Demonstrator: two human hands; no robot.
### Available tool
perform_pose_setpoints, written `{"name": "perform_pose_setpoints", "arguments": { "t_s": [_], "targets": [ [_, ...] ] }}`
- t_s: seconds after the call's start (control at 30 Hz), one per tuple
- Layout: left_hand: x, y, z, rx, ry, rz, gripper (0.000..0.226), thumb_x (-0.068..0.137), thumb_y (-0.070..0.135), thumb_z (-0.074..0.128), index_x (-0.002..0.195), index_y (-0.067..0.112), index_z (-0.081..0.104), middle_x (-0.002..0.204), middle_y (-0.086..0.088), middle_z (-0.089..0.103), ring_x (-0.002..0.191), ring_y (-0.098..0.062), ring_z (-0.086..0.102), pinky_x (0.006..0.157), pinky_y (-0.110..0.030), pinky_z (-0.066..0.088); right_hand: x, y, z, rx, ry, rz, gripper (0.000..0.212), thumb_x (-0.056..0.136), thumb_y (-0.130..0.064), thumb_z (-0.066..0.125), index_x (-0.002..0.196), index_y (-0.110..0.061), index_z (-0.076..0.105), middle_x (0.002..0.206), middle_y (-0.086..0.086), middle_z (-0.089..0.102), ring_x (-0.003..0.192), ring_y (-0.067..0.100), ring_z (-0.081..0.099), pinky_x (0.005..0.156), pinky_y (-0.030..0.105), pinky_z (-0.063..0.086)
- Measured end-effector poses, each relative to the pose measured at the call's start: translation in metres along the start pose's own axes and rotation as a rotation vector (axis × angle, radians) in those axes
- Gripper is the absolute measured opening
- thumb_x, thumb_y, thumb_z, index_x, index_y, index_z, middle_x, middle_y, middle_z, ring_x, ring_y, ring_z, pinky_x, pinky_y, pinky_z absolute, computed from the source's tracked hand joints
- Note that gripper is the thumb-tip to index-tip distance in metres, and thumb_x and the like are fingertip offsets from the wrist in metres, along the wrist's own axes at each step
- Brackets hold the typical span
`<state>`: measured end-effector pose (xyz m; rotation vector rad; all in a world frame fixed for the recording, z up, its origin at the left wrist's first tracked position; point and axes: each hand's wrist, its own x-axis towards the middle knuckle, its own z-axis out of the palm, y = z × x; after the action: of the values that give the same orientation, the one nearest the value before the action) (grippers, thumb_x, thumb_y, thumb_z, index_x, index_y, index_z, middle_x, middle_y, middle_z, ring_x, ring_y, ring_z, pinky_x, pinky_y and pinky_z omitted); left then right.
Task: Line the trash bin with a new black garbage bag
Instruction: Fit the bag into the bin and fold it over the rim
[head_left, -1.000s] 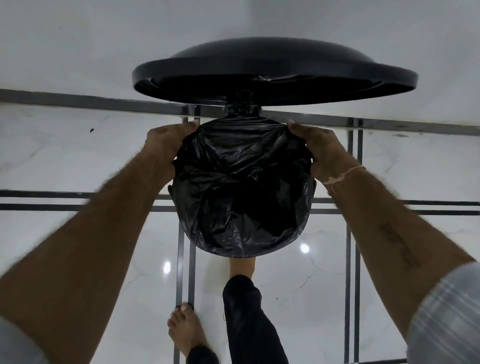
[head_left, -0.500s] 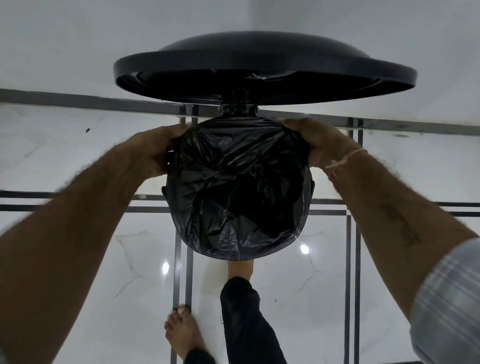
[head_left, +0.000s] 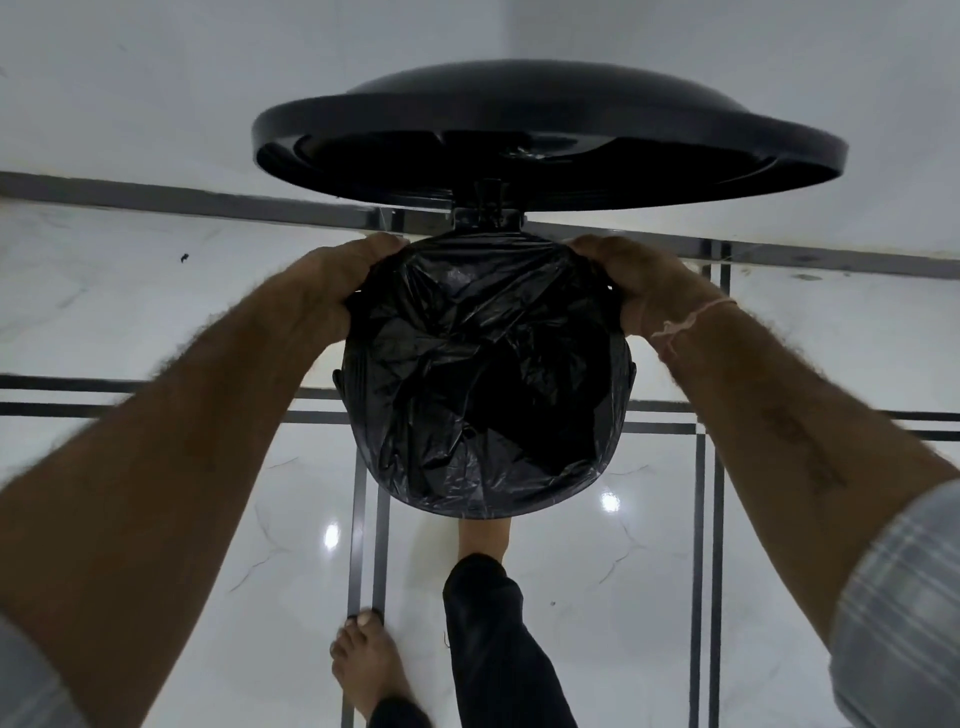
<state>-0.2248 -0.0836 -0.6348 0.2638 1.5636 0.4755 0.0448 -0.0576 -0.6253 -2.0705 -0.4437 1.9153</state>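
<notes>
I look straight down into a round black trash bin whose lid (head_left: 550, 135) stands raised on its hinge at the far side. A crinkled black garbage bag (head_left: 483, 374) fills the bin's mouth and is folded over its rim (head_left: 626, 384). My left hand (head_left: 332, 291) grips the bag's edge at the far left of the rim. My right hand (head_left: 639, 280) grips the edge at the far right, a pale thread around its wrist. The bin's body is hidden under the bag.
The bin stands on a glossy white marble floor (head_left: 805, 519) with dark inlay strips, close to a white wall (head_left: 156, 93). One bare foot (head_left: 485, 535) sits under the bin's near edge, the other foot (head_left: 366, 665) on the floor to the left.
Both hands have slid a little further back along the rim toward the hinge, still holding the bag's edge. The lid stays raised.
</notes>
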Motion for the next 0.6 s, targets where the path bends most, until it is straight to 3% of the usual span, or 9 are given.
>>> {"name": "perform_pose_setpoints", "arguments": {
  "t_s": [0.07, 0.17, 0.27, 0.37, 0.53, 0.6],
  "targets": [
    [0.003, -0.001, 0.002, -0.003, -0.005, 0.004, 0.034, 0.09, 0.041, 0.073, 0.104, 0.011, 0.073, 0.104, -0.009, 0.077, 0.085, -0.021, 0.075, 0.063, -0.032, 0.062, 0.0, 0.001, 0.002, -0.015, 0.045, -0.007, 0.024, 0.096, -0.032, 0.072, 0.098, -0.008, 0.072, 0.098, 0.009, 0.075, 0.078, 0.023, 0.074, 0.066, 0.033, 0.064],
    [0.0, -0.014, -0.015, -0.073, -0.014, 0.151, 0.042, 0.091, 0.055, 0.065, 0.099, 0.015, 0.077, 0.095, -0.002, 0.077, 0.087, -0.019, 0.073, 0.079, -0.034, 0.062, -0.008, 0.015, -0.004, 0.061, 0.135, -0.118, 0.03, 0.095, -0.038, 0.073, 0.092, -0.008, 0.075, 0.08, 0.004, 0.076, 0.07, 0.019, 0.075, 0.057, 0.03, 0.063],
    [-0.015, -0.04, -0.036, -0.015, -0.111, 0.152, 0.041, 0.091, 0.061, 0.061, 0.086, 0.025, 0.079, 0.083, 0.009, 0.075, 0.083, -0.014, 0.067, 0.072, -0.029, 0.052, -0.026, 0.045, -0.022, 0.084, 0.145, -0.119, 0.036, 0.093, -0.049, 0.071, 0.102, -0.014, 0.078, 0.087, -0.004, 0.075, 0.09, 0.016, 0.07, 0.066, 0.031, 0.057],
    [-0.02, -0.058, -0.043, -0.062, -0.064, 0.135, 0.035, 0.089, 0.056, 0.067, 0.088, 0.023, 0.078, 0.085, 0.011, 0.076, 0.082, -0.013, 0.069, 0.074, -0.033, 0.052, -0.033, 0.06, -0.029, 0.142, 0.1, -0.013, 0.03, 0.092, -0.052, 0.071, 0.086, -0.023, 0.077, 0.085, -0.009, 0.074, 0.096, 0.017, 0.067, 0.08, 0.038, 0.057],
    [-0.022, -0.056, -0.028, -0.195, -0.013, -0.018, 0.049, 0.086, 0.063, 0.062, 0.101, 0.018, 0.072, 0.094, 0.005, 0.074, 0.089, -0.019, 0.07, 0.066, -0.036, 0.057, -0.03, 0.05, -0.022, 0.251, 0.119, 0.065, 0.032, 0.096, -0.049, 0.067, 0.091, -0.018, 0.072, 0.09, -0.004, 0.07, 0.086, 0.018, 0.068, 0.053, 0.031, 0.06],
    [-0.025, -0.061, -0.027, -0.248, 0.01, 0.031, 0.049, 0.091, 0.064, 0.056, 0.094, 0.018, 0.072, 0.084, 0.006, 0.077, 0.083, -0.018, 0.073, 0.067, -0.035, 0.059, -0.032, 0.056, -0.022, 0.263, 0.127, 0.041, 0.036, 0.098, -0.051, 0.062, 0.1, -0.016, 0.07, 0.098, -0.002, 0.069, 0.095, 0.02, 0.068, 0.067, 0.036, 0.062]
  ]
}}
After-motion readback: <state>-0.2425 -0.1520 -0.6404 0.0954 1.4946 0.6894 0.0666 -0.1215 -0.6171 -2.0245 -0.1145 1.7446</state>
